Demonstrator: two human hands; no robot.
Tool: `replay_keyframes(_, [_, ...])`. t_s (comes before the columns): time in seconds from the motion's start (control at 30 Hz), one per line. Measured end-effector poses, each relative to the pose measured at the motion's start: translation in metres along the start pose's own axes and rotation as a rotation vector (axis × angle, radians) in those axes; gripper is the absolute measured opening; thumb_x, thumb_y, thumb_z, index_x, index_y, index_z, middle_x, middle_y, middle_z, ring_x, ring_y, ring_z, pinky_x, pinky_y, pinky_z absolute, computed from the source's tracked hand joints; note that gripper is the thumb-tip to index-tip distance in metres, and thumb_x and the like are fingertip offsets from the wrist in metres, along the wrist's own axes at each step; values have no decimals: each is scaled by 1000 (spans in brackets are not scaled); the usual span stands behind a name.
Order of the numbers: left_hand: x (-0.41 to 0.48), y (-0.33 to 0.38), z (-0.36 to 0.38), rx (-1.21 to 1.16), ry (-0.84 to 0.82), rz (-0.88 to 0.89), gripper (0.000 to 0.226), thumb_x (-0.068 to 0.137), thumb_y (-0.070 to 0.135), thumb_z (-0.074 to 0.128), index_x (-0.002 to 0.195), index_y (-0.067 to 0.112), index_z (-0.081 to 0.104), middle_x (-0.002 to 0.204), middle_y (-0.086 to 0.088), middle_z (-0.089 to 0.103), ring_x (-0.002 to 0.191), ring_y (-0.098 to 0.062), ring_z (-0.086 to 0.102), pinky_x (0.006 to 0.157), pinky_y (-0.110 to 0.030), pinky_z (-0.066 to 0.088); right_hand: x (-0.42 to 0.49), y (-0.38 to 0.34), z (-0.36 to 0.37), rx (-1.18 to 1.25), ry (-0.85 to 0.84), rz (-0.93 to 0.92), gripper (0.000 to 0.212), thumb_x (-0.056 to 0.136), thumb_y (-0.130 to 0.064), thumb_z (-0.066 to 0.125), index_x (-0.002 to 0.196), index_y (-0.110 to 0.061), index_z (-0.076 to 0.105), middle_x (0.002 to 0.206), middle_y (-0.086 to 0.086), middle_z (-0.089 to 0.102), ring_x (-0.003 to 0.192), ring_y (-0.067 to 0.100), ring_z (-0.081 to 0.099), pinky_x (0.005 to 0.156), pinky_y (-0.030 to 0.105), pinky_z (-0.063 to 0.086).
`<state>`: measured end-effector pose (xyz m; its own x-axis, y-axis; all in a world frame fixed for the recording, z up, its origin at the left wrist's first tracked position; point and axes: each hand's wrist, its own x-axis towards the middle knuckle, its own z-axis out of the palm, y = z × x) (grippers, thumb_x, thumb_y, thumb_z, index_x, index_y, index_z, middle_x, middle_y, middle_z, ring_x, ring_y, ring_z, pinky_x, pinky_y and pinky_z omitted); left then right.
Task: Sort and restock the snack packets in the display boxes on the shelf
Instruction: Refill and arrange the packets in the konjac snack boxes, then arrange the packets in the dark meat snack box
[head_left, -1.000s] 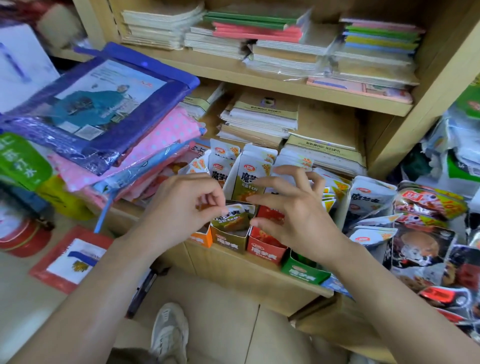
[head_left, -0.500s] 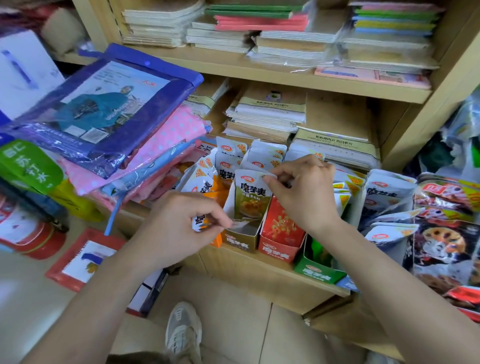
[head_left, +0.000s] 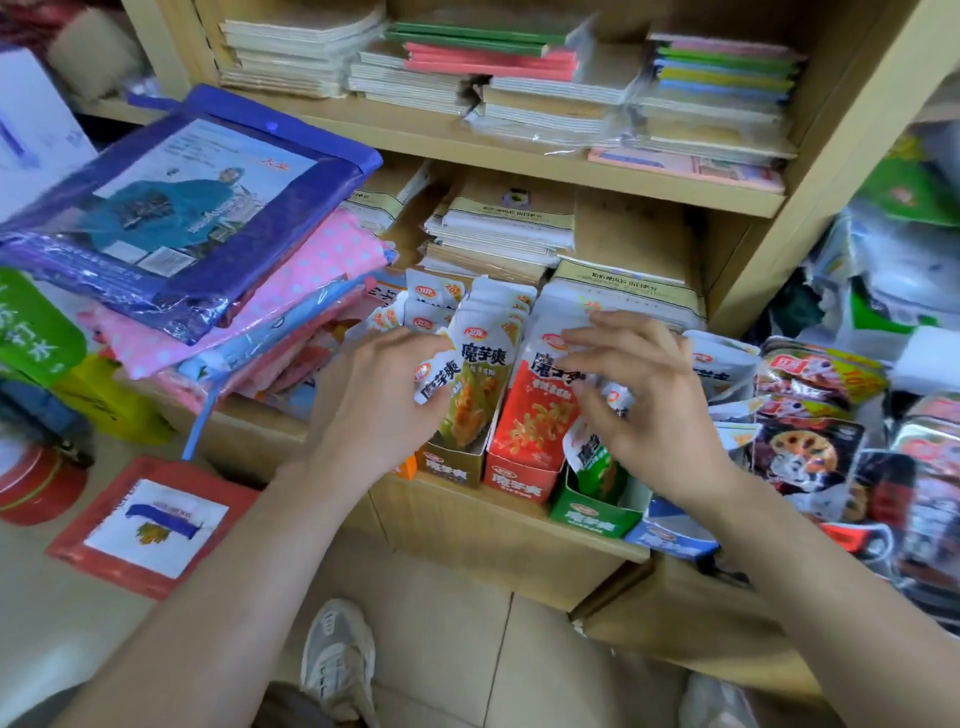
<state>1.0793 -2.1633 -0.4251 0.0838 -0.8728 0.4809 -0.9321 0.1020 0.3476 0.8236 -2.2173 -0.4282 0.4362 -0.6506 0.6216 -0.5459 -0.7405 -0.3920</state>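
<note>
Glossy plastic snack packets (head_left: 470, 384) — matt cardboard display boxes (head_left: 514, 480) — smooth wood shelf (head_left: 519, 525).

We are reading 魔芋爽 on the white packet (head_left: 435, 382), the olive packet (head_left: 475, 387), the red packet (head_left: 540, 415), and on the fronts of the red box (head_left: 517, 488) and green box (head_left: 592, 519); other print is blurring out.

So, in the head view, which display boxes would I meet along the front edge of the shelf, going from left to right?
Orange box → brown box → red box → green box → blue box.
</note>
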Motion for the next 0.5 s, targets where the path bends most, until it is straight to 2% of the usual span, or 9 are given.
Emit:
replay_keyframes(0.07, [2,10,2,-27,17,-15,30,82,32,76,112,34,73,108,14,73,91,-17,69,70,-30,51,-20,2,-15,-62,23,-33,18,89,-9,69,102,-17,78,118,-6,70,120,23,56,88,52,39])
replay_keyframes(0.17, [-1,28,3,-126,-30,-2,24,84,35,74,108,37,73,96,19,72,79,-12,67,72,-33,55,-55,2,-34,-107,3,-55,16,91,-11,67,100,-17,79,113,-6,71,111,21,58,82,51,40])
replay_keyframes(0.3, [-17,61,0,-211,-144,80,23,85,32,75,108,37,74,87,24,69,79,0,65,73,-27,54,-88,-2,-57,-78,-171,1,20,91,-8,70,108,-18,77,100,-7,71,95,8,56,81,38,43])
replay_keyframes(0.37, [-25,79,1,-279,-187,136,22,85,29,75,106,36,76,85,25,69,78,4,66,75,-26,55,-101,-3,-70,-60,-268,26,22,92,-8,71,112,-16,75,92,-4,72,85,10,61,76,34,50])
replay_keyframes(0.43, [-36,99,6,-334,-240,202,19,86,28,73,103,35,77,84,28,68,77,6,66,73,-24,56,-116,-1,-85,-77,-308,36,18,92,-10,71,109,-16,76,94,-5,74,85,14,65,74,33,55])
replay_keyframes(0.5, [-46,119,13,-360,-275,275,18,87,28,73,104,34,77,89,26,70,81,6,64,77,-25,57,-129,2,-102,-80,-277,86,17,91,-8,71,105,-17,78,96,-6,74,89,12,65,77,32,55])
